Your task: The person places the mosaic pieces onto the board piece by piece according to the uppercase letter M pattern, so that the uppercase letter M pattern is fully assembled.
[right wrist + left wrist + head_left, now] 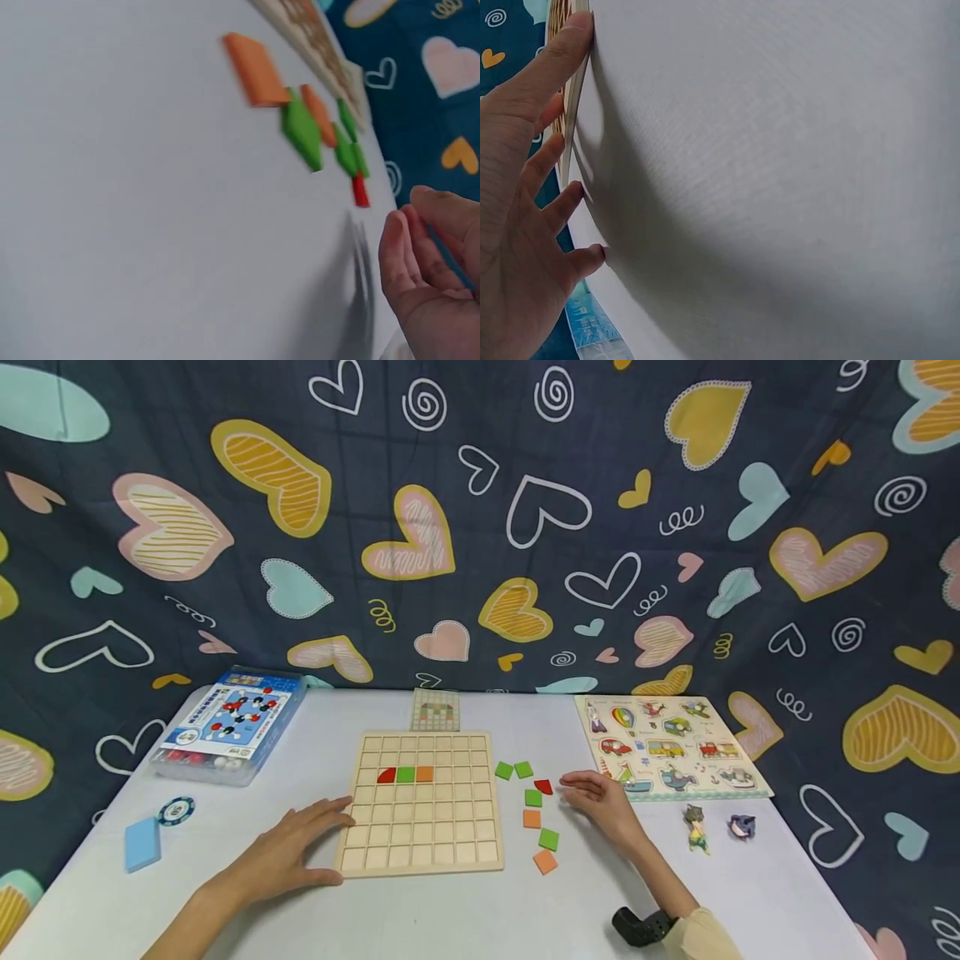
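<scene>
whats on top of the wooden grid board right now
Three pieces in one row of the wooden grid board: a red curved-edge piece, a green square and an orange square. The cell floors beneath them are covered, so I can't see those.

Heart-print cloth [480, 552], white table [420, 914] and vehicle puzzle [669, 748] suggest a play corner.
</scene>
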A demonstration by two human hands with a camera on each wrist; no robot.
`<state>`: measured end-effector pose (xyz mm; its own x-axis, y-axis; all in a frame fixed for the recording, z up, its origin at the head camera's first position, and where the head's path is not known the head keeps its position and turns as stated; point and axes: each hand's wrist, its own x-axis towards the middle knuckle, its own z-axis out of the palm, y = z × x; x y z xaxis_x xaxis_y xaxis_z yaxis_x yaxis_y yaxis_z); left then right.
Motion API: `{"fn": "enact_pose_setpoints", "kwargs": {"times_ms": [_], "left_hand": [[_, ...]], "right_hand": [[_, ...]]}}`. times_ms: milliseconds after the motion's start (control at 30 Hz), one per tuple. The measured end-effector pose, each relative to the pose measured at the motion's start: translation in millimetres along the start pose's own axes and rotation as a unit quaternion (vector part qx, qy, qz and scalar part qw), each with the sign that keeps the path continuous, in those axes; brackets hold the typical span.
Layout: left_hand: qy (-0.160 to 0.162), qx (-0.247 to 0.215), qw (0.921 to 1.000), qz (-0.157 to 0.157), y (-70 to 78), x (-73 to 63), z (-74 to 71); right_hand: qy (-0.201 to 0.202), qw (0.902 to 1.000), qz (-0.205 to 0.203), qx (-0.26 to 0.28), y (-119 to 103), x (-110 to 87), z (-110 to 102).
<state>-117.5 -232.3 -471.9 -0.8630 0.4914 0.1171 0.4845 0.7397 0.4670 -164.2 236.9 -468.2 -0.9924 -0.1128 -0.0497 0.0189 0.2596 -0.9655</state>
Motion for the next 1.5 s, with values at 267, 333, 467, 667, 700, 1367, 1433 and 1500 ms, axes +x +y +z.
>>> {"fn": "enact_pose_setpoints", "kwargs": {"times_ms": [267,333,467,667,700,1367,1433,1500], "left_hand": [[-0.006,-0.002,1.0,-0.001,-0.2,-0.2,0.3],[-0.007,0.0,1.0,-0.002,-0.1,-0.3,0.3],[-0.002,-0.001,1.0,-0.003,-0.4,0.1,1.4],[0.003,-0.002,1.0,0.004,-1.0,-0.1,2.0],[0.002,-0.003,1.0,0.004,-1.1,0.0,2.0],[0.008,-0.003,1.0,-0.001,-1.8,-1.5,3.5],[0.006,-0.006,1.0,-0.003,-1.8,-1.1,3.5],[0.005,-0.006,1.0,0.0,-1.5,-0.8,3.1]], "right_hand": [[-0.007,0.9955,-0.065,-0.069,19,-32.0,2],[-0.02,0.993,-0.084,-0.08,24,-37.1,4],[-0.033,0.9888,-0.107,-0.099,25,-41.6,8],[-0.015,0.9869,-0.096,-0.129,5,-47.8,17],[-0.011,0.9864,-0.094,-0.134,0,-49.1,18],[0.01,0.9844,-0.099,-0.145,23,-40.1,18],[0.018,0.9849,-0.104,-0.137,23,-41.2,18],[0.034,0.9863,-0.102,-0.125,24,-42.1,18]]}}
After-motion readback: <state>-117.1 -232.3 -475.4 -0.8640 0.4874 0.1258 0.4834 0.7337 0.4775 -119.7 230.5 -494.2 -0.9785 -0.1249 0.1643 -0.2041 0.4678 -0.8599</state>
